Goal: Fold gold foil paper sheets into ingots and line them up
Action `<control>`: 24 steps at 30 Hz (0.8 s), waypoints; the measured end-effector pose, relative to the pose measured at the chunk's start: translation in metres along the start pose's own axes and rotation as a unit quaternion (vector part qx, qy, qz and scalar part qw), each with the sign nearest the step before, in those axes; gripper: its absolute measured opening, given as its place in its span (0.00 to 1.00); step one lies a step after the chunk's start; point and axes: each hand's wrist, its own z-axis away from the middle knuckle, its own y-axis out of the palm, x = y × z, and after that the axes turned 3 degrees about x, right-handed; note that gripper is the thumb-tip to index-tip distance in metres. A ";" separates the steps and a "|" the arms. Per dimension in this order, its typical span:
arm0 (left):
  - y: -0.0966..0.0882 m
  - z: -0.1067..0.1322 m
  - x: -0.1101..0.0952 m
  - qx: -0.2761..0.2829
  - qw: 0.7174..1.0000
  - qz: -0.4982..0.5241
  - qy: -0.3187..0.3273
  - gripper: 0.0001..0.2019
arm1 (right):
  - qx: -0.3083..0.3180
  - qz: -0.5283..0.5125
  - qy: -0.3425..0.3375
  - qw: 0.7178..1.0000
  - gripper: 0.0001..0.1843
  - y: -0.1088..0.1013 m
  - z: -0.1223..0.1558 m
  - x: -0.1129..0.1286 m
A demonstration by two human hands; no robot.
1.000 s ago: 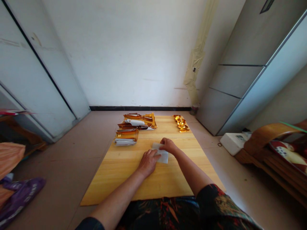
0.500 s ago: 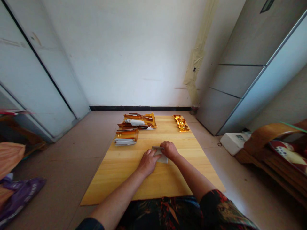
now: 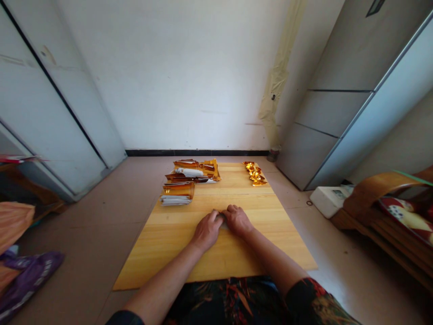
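Observation:
My left hand [image 3: 207, 229] and my right hand [image 3: 238, 221] are close together above the middle of the wooden board, fingers curled and closed on a small greyish sheet of paper [image 3: 223, 223]. Most of the paper is hidden beneath my fingers, and its far edge seems folded or rolled between them. At the far left lie stacks of shiny gold foil sheets [image 3: 181, 190] with white paper [image 3: 176, 200] in front of them. Several small folded gold foil pieces [image 3: 254, 173] form a row at the far right.
The pale wooden board [image 3: 162, 253] extends close to my lap. Behind it is a white wall [image 3: 186, 81]. A grey refrigerator [image 3: 324, 117], a white box [image 3: 329, 202] and a wooden bench [image 3: 365, 203] stand to the right. Bags [image 3: 27, 280] lie on the left.
My right hand has lowered over the paper, and its fingers have come against my left hand's. Less of the paper shows now.

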 end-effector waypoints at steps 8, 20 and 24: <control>0.010 0.002 0.007 -0.087 0.996 0.016 0.025 0.20 | -0.004 0.023 -0.011 1.000 0.13 0.002 0.001 0.001; 0.006 0.000 0.002 -0.042 0.999 -0.009 -0.002 0.16 | -0.037 -0.004 -0.031 0.999 0.12 0.007 0.009 -0.006; 0.001 0.000 -0.001 -0.020 1.000 -0.018 -0.014 0.14 | -0.056 -0.049 -0.045 0.996 0.13 0.009 0.027 -0.023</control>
